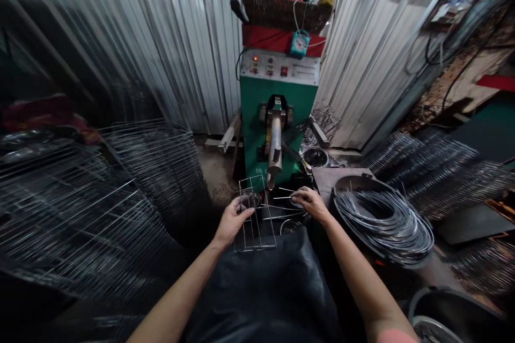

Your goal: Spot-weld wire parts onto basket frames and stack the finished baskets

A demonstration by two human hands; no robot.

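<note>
My left hand (pixel 234 220) grips the side of a rectangular wire rack frame (pixel 256 237), which stands nearly upright in front of the machine. My right hand (pixel 311 204) pinches several thin straight wires (pixel 286 198) that run left toward the frame. Just beyond both hands, the electrode arm (pixel 274 151) of a green welding machine (pixel 252 128) points down. The arm's tip sits a little above the frame. A dark apron (pixel 261 289) covers my lap below my hands.
A large coil of wire (pixel 382 223) lies to my right, with a dark bucket (pixel 442 313) near it. Stacks of wire racks (pixel 80 214) rise on my left, and more (pixel 426 166) lie on the right. Corrugated metal walls (pixel 181 48) stand behind the machine.
</note>
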